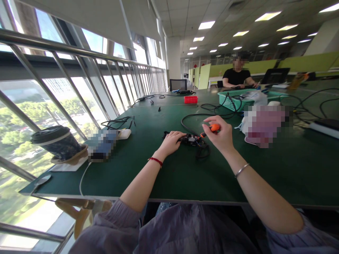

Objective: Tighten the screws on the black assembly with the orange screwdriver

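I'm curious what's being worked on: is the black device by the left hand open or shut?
Open, it seems: the black device shows pale inner parts and thin wires beside the left hand.

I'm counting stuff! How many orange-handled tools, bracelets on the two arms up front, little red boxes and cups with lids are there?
Orange-handled tool, in the right hand: 1
Bracelets, one red, one silver: 2
Red box: 1
Lidded cup: 1
Total: 5
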A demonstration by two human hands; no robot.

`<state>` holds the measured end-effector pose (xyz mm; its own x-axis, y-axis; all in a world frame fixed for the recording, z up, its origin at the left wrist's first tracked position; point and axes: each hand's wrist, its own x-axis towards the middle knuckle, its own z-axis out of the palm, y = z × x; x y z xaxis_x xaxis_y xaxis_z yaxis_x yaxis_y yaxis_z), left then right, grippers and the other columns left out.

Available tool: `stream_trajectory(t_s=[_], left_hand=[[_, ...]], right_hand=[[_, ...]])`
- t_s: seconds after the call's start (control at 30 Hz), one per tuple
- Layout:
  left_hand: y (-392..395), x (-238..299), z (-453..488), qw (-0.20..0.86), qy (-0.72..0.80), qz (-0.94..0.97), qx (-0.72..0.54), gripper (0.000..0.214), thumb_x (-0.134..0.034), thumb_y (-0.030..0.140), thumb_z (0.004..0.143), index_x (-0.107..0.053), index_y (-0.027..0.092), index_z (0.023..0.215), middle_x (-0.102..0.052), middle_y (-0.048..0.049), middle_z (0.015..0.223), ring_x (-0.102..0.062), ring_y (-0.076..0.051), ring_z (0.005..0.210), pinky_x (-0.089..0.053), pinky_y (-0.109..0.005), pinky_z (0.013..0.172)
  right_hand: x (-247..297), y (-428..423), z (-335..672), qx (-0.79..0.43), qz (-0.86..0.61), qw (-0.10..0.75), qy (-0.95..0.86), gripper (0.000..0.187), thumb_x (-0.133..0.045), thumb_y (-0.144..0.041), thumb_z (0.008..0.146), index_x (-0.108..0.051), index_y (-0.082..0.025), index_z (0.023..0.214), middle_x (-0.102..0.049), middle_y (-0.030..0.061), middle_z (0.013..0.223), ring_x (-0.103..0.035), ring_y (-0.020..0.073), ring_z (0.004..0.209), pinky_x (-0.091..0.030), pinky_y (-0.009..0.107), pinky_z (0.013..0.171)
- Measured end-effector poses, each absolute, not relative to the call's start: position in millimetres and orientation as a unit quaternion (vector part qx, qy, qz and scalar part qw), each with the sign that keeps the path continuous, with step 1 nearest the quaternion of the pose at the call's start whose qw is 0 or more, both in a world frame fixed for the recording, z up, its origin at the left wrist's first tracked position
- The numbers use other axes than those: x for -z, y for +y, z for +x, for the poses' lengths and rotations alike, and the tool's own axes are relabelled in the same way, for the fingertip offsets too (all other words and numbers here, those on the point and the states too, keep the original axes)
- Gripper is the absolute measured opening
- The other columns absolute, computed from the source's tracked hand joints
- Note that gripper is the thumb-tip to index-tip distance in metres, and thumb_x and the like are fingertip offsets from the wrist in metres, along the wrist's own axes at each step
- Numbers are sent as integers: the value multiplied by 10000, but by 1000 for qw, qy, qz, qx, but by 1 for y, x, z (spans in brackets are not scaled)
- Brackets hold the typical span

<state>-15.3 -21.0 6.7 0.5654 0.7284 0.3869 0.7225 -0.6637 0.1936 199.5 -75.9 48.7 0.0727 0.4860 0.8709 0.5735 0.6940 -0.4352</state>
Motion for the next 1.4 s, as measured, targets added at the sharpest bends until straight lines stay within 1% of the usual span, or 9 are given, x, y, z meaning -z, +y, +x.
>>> stream_trajectory(t_s=[0.1, 0.33, 0.57, 0.67, 0.8, 0.9, 1.03, 1.27, 1.4], left_hand=[[-21, -7, -15, 7, 411, 884, -223, 481, -462, 81, 835, -568, 230, 1280, -591, -46, 1282, -493, -237, 1192, -410, -419, 1052], [-23, -8, -15, 10, 406, 886, -224, 458, -472, 105, 848, -567, 227, 1279, -597, -49, 1271, -498, -240, 1180, -412, -420, 1046], [-22, -7, -16, 6, 402, 887, -226, 455, -484, 113, 840, -569, 211, 1276, -598, -56, 1269, -497, -240, 1181, -415, -420, 1044], [-22, -7, -15, 6, 403, 888, -223, 459, -490, 117, 835, -567, 214, 1278, -598, -57, 1270, -498, -241, 1180, -413, -421, 1046], [-22, -8, -15, 4, 404, 887, -222, 463, -497, 121, 832, -567, 220, 1278, -597, -54, 1270, -498, -241, 1180, -411, -421, 1047], [-22, -8, -15, 5, 407, 886, -221, 462, -498, 124, 832, -565, 219, 1280, -597, -54, 1270, -498, -244, 1180, -412, -424, 1045], [-22, -7, -15, 6, 407, 886, -223, 458, -491, 129, 839, -564, 229, 1280, -596, -49, 1272, -495, -242, 1186, -411, -424, 1047], [-21, -7, -16, 9, 406, 887, -221, 467, -491, 136, 835, -562, 233, 1287, -594, -52, 1273, -494, -244, 1182, -411, -428, 1045], [-21, -7, -16, 9, 407, 886, -222, 465, -493, 138, 837, -563, 243, 1285, -593, -48, 1274, -492, -245, 1188, -412, -431, 1046]], right_hand=[[-49, -76, 200, 39, -395, 616, -680, 97, -625, -307, 776, -610, -215, 798, -624, -2, 679, -566, 140, 581, -425, 269, 557], [-50, -78, 199, 36, -351, 622, -699, 235, -613, -258, 775, -578, -210, 1003, -611, -3, 754, -587, 148, 657, -481, 281, 643], [-50, -76, 200, 38, -399, 615, -679, 138, -631, -342, 787, -608, -206, 800, -612, -8, 654, -538, 126, 540, -414, 257, 526], [-50, -76, 199, 33, -385, 622, -680, 162, -633, -315, 780, -606, -206, 898, -598, -15, 673, -535, 126, 549, -439, 259, 549], [-49, -76, 198, 31, -362, 626, -690, 241, -614, -281, 782, -579, -211, 1010, -619, 8, 787, -596, 154, 682, -492, 286, 662], [-50, -76, 199, 30, -376, 624, -684, 212, -621, -306, 782, -594, -211, 970, -615, -1, 748, -573, 141, 625, -473, 275, 620], [-50, -76, 200, 36, -405, 611, -679, 136, -622, -342, 790, -608, -207, 781, -621, -3, 671, -536, 125, 554, -414, 258, 549], [-49, -76, 198, 31, -362, 631, -685, 242, -616, -288, 779, -580, -211, 1006, -620, 13, 803, -602, 160, 697, -492, 289, 669], [-50, -76, 199, 29, -388, 623, -679, 172, -619, -330, 784, -600, -219, 914, -623, -1, 732, -572, 142, 604, -475, 275, 608]])
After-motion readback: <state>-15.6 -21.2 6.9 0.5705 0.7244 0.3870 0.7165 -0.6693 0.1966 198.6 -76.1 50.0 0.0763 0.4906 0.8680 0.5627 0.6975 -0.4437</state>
